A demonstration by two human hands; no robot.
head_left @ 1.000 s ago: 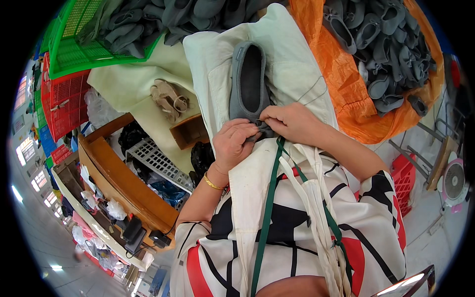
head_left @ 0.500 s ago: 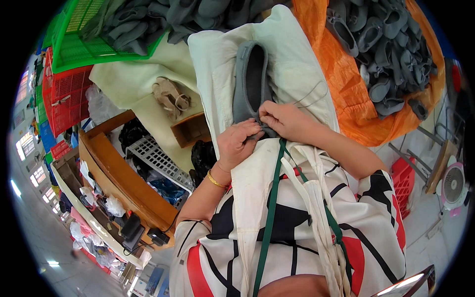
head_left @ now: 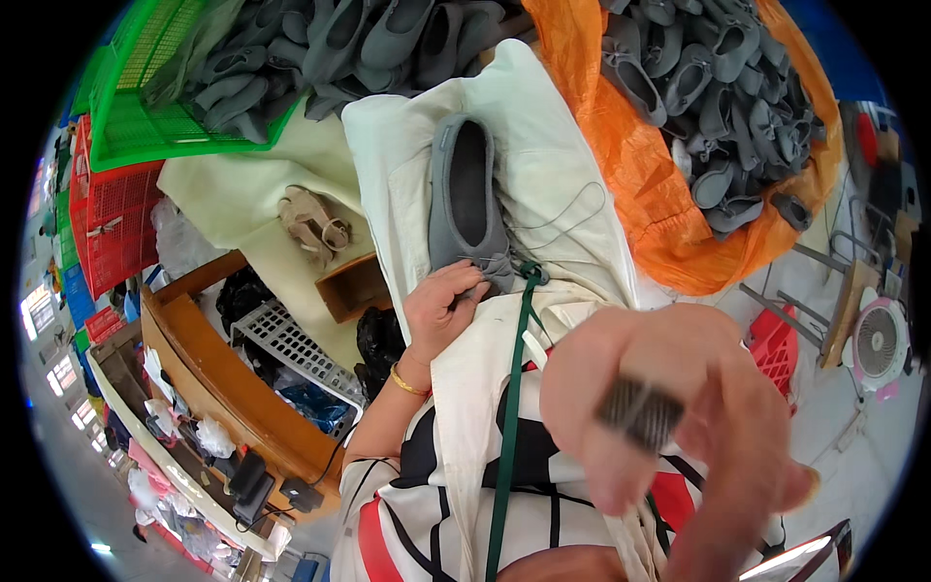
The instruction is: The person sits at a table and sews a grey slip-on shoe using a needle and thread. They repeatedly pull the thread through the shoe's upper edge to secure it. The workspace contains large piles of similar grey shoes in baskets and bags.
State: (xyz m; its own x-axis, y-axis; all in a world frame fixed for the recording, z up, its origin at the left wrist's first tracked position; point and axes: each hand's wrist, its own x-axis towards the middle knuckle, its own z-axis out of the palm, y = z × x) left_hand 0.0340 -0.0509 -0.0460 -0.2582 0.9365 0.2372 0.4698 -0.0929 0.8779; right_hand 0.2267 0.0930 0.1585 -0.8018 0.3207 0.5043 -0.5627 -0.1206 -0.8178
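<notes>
A grey fabric slipper (head_left: 467, 199) lies lengthwise on a cream cloth (head_left: 543, 165) spread over my lap. My left hand (head_left: 441, 310) rests on the slipper's near end, fingers curled against the small bow at the toe. My right hand (head_left: 679, 407) is raised close to the camera and blurred; its fingers pinch a small dark ribbed object (head_left: 640, 412) that I cannot identify. A thin thread (head_left: 572, 218) loops over the cloth right of the slipper. A green strap (head_left: 509, 417) runs down my front.
A green crate (head_left: 145, 126) of grey slippers sits at the upper left, beside red crates (head_left: 116, 218). An orange sack (head_left: 659, 194) heaped with more grey slippers lies at the upper right. A pair of beige sandals (head_left: 312, 223), a wooden bench (head_left: 233, 398) and a pink fan (head_left: 878, 344) surround me.
My right hand has left the slipper's toe and risen toward the camera with the small dark object. My left hand stays at the slipper's near end.
</notes>
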